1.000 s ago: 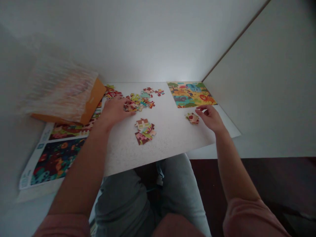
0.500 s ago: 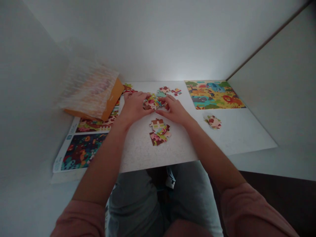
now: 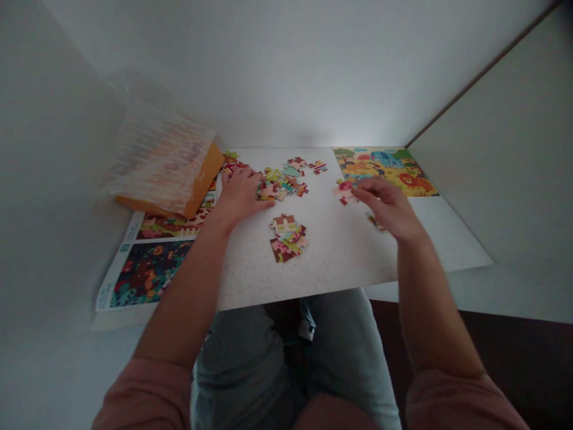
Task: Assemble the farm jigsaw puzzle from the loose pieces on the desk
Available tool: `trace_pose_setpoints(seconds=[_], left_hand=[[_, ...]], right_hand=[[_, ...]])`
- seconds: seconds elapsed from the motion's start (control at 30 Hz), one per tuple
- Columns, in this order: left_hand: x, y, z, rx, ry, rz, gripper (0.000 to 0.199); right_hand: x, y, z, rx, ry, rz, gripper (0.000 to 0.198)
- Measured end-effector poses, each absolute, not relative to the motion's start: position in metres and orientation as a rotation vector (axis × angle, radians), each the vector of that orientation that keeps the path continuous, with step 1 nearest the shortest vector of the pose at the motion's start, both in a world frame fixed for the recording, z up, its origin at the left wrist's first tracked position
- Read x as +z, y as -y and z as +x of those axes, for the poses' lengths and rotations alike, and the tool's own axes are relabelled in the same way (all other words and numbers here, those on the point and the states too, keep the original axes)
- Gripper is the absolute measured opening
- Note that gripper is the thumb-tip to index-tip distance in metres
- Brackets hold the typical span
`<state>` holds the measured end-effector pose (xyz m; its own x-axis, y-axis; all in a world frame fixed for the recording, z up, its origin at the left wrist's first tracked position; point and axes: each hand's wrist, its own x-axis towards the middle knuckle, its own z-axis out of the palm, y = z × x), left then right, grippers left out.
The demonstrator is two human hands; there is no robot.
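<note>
My right hand (image 3: 385, 204) pinches a pink jigsaw puzzle piece (image 3: 344, 191) between thumb and fingertips, over the right part of the white table. My left hand (image 3: 242, 194) rests with its fingers spread at the left side of a heap of jigsaw pieces (image 3: 286, 186); some of the heap is hidden behind it. Nearer me lies a small cluster of overlapping pieces (image 3: 289, 240), brown, green and pink. Below my right hand, a few more pieces (image 3: 376, 223) show only in part.
A finished-looking animal picture (image 3: 389, 170) lies at the back right. On the left, an orange box (image 3: 203, 179) under bubble wrap (image 3: 156, 161) sits on printed picture sheets (image 3: 150, 272). A wall closes off the back. The table's front edge is above my lap.
My right hand has left the heap and moved right, now with a pink puzzle piece in its fingers. My left hand stays about where it was.
</note>
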<state>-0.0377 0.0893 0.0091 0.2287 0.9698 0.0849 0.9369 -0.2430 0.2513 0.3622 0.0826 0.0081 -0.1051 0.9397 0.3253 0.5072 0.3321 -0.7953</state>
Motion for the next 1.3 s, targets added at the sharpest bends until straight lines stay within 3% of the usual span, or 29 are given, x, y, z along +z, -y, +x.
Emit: trace_pose_setpoints(seconds=[0.1,0.2,0.37,0.47,0.67,0.97,1.13,1.3], left_hand=[[0.011,-0.091,-0.038,0.294,-1.815,2.327,0.052],[0.01,-0.093,-0.038,0.288,-1.792,2.285,0.057],[0.007,-0.096,-0.041,0.369,-1.797,2.235,0.065],[0.008,-0.095,-0.039,0.556,-1.748,2.301,0.058],[0.015,-0.085,-0.021,0.847,-1.444,2.493,0.076],[0.021,-0.083,-0.022,0.897,-1.527,2.406,0.058],[0.013,-0.091,-0.033,0.731,-1.68,2.339,0.045],[0.01,-0.092,-0.039,0.398,-1.82,2.346,0.065]], right_hand=[[0.005,-0.052,0.434,0.559,1.746,-1.495,0.043],[-0.005,-0.032,0.477,0.364,1.786,-1.631,0.045],[-0.014,-0.041,0.452,0.201,1.718,-1.561,0.051],[-0.014,-0.061,0.394,0.333,1.797,-1.452,0.052],[-0.01,-0.093,0.278,0.766,2.025,-1.225,0.05],[-0.014,-0.114,0.257,1.03,1.758,-1.102,0.065],[-0.008,-0.108,0.267,1.093,1.759,-1.087,0.069],[-0.012,-0.108,0.267,1.123,2.13,-0.964,0.054]])
